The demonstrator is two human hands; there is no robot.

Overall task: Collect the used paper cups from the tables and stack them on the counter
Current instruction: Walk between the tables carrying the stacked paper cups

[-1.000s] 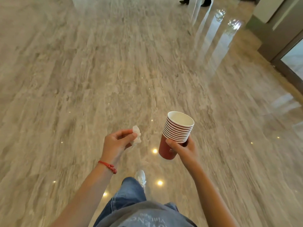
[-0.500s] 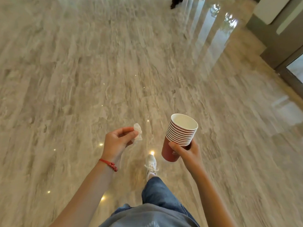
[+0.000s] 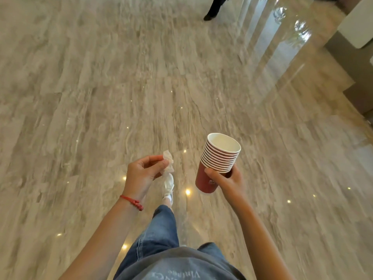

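Red paper cups [image 3: 217,165], nested, gripped by right hand [image 3: 229,180]; left hand [image 3: 142,175] pinches crumpled tissue [image 3: 168,162].

The lower wall of the stack of red paper cups [image 3: 219,158] is partly covered by the right hand [image 3: 226,181]. Its printed logo cannot be read. A distant person's dark legs [image 3: 214,8] are cut off by the top edge. The floor [image 3: 80,87] is blurred.
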